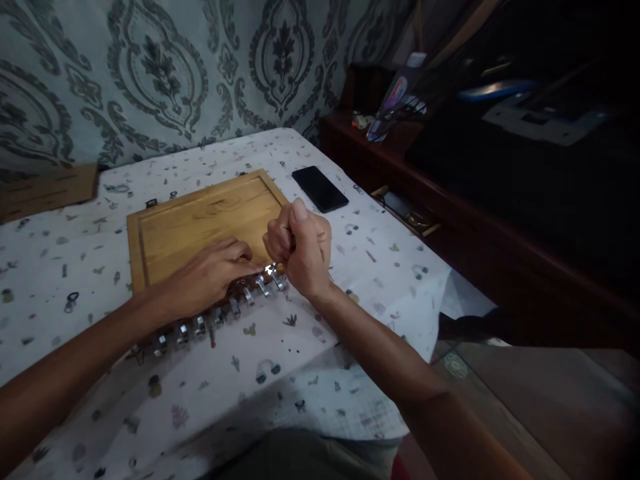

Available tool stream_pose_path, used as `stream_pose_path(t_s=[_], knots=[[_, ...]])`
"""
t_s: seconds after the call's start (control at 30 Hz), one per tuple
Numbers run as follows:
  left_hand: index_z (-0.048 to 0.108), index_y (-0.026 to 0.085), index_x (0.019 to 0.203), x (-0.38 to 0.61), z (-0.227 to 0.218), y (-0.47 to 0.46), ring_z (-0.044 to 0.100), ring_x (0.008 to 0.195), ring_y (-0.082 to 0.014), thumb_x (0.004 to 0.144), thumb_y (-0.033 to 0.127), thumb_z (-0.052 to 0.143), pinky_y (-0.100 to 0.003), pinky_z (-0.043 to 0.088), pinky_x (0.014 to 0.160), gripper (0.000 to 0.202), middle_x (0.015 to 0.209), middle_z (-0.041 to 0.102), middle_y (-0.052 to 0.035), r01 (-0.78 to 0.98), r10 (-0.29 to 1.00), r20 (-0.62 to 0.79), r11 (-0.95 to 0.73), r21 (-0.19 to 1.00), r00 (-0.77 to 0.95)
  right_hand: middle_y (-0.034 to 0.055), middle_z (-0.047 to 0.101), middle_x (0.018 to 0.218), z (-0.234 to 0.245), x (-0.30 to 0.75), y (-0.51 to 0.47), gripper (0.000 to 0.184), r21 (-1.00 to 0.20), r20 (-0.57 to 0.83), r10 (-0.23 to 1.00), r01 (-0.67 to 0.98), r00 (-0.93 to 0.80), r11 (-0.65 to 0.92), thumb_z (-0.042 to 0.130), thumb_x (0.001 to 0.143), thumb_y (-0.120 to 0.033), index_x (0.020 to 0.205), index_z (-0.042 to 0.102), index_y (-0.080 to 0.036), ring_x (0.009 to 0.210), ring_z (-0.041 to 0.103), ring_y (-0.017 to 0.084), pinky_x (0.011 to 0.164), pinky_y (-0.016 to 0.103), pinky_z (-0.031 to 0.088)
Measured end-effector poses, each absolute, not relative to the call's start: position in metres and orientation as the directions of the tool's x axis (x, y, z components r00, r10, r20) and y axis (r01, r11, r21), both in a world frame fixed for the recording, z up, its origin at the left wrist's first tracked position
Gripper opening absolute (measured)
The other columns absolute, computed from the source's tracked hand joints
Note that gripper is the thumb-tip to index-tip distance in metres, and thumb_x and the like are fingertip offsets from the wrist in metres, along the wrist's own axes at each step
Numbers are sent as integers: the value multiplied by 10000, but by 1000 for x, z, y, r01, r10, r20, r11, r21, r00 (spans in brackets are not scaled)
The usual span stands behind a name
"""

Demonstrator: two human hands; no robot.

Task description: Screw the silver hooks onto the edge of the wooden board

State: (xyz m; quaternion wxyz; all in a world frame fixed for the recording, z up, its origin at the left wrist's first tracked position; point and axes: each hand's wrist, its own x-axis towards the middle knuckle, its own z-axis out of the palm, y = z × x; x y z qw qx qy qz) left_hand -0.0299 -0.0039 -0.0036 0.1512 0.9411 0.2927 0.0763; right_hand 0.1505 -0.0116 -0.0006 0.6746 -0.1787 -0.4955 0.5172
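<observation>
A wooden board (215, 207) with a raised border lies on the table. Along its near edge runs a row of several small shiny metal clips (249, 295); their exact kind is unclear. My left hand (213, 270) rests over this edge, its index finger stretched to the clip near the right end, the other fingers loosely bent and the thumb hidden. Just above that same end, my right hand (303, 247) is closed in a fist, thumb on top. Whatever it may grip is hidden by the fingers.
A black phone (320, 189) lies right of the board on the patterned tablecloth (200, 393). Flat cardboard (50, 190) is at the far left. On the right, a dark red wooden cabinet (430, 173) carries a bottle (397, 97) and cables; a drawer (407, 213) shows below.
</observation>
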Motion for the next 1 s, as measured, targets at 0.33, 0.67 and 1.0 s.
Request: stream_pose_path(t_s=[0.33, 0.67, 1.0], knots=[[661, 266, 1290, -32, -5, 0, 552, 1029, -242, 997, 133, 470, -389, 393, 924, 374, 1084, 673, -55, 459, 460, 50, -888, 33, 886, -74, 277, 483, -2, 151, -10, 558, -721, 512, 859, -558, -28, 411, 556, 1010, -518, 562, 399, -225, 430, 233, 87, 444, 268, 229], [695, 175, 1155, -15, 16, -3, 592, 1079, -225, 1022, 91, 431, -388, 357, 952, 307, 1248, 722, -64, 386, 383, -49, -920, 75, 923, -90, 215, 477, 6, 152, -10, 620, -767, 448, 894, -515, -4, 382, 564, 955, -655, 565, 335, -231, 390, 179, 64, 386, 240, 191], [711, 139, 1063, -12, 15, -4, 594, 995, -234, 1018, 78, 439, -392, 386, 935, 282, 1096, 737, -80, 385, 385, -22, -919, 86, 923, -75, 174, 501, 19, 158, -5, 647, -811, 383, 911, -417, 149, 410, 496, 925, -741, 590, 250, -245, 400, 163, 79, 363, 231, 194]])
